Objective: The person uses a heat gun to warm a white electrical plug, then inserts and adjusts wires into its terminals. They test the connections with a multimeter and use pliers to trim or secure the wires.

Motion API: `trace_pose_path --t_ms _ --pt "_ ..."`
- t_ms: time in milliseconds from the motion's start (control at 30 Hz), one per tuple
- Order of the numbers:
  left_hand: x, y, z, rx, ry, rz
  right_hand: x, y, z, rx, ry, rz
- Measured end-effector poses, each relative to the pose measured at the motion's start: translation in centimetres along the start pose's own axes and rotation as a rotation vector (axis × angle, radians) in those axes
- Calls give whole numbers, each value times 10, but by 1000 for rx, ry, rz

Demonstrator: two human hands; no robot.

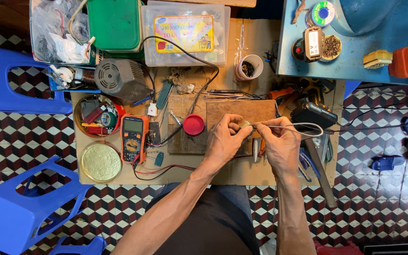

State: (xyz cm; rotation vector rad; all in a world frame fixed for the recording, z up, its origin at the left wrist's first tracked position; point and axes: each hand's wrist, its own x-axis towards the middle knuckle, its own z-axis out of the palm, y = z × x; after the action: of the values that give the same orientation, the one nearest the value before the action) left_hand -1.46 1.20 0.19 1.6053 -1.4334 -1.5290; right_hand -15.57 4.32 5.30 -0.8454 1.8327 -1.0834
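Note:
Over a low cardboard-topped workbench (242,172), my left hand (225,139) pinches a small pale yellowish part (244,124) between thumb and fingers. My right hand (279,144) meets it from the right, pinching the end of a thin grey wire (303,125) that loops out to the right. Both hands hover above a wooden board (260,111). The exact shape of the small part is hidden by my fingers.
An orange multimeter (133,138) with red and black leads, a red lid (193,124), a round brass lid (101,162) and a bowl of parts (99,114) lie left. A clear plastic box (185,35), green box (115,23), cup (250,67), hammer (319,167), blue stools (15,212).

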Motion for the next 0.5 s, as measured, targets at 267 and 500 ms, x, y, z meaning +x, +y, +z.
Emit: trace_pose_path --t_ms 267,500 --pt "0 3 -1 -27 -15 -40 9 -10 -8 -207 -81 33" --pt "-1 3 -2 -18 -14 -25 -9 -10 2 -157 -18 33"
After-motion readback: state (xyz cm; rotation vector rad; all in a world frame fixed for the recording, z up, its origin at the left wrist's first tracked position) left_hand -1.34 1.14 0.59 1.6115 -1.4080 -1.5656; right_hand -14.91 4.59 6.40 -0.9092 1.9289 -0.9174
